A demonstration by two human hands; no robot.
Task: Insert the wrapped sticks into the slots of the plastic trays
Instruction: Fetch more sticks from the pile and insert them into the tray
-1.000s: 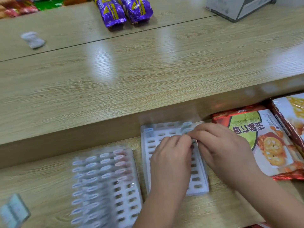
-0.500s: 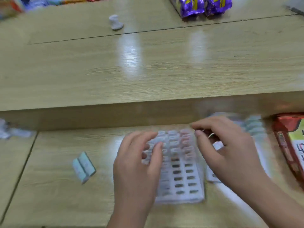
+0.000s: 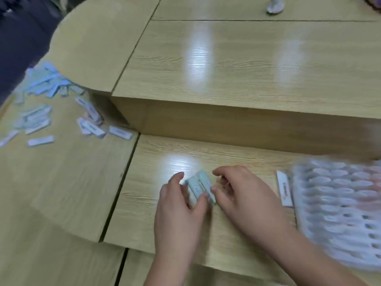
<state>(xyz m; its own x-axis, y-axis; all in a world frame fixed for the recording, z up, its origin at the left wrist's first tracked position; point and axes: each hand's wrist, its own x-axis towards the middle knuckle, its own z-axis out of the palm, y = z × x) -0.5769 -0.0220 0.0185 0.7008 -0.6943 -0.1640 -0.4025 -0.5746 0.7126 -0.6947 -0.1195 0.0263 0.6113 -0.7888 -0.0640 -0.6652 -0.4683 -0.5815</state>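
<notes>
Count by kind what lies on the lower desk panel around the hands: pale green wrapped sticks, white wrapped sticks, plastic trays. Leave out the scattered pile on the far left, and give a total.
pale green wrapped sticks: 2
white wrapped stick: 1
plastic tray: 1 (blurred)
Total: 4

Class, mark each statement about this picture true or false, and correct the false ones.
1. Two wrapped sticks sit between the left hand and the right hand. True.
2. The tray is left of the hands. False: it is to their right.
3. A pile of loose sticks lies at the far left. True.
4. A single stick lies on the raised shelf. False: it lies on the lower desktop, beside the tray.
5. The tray's slots are all empty. False: many hold sticks.
</notes>
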